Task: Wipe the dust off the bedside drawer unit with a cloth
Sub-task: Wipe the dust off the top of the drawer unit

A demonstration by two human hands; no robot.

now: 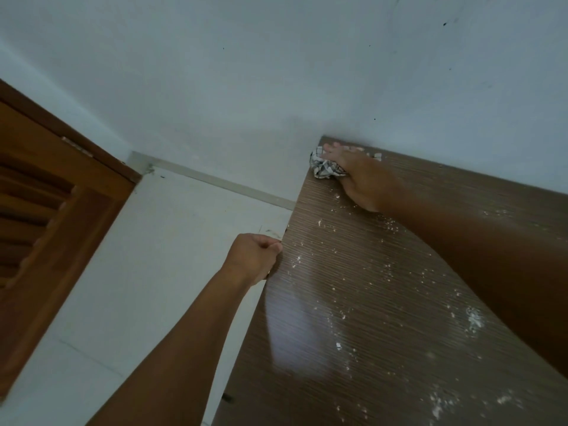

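The bedside drawer unit (362, 302) shows its dark brown wood-grain top, scattered with white dust and crumbs. A checked black-and-white cloth (324, 167) lies bunched at the top's far left corner, close to the wall. My right hand (358, 176) presses flat on the cloth, fingers stretched toward the wall. My left hand (256, 256) is closed on the unit's left edge, about halfway along it. Most of the cloth is hidden under my right hand.
A pale blue-grey wall (276, 72) stands directly behind the unit. A brown louvred wooden door (52, 216) is at the left. White floor tiles (159, 256) and a skirting strip (215, 181) lie between the door and the unit.
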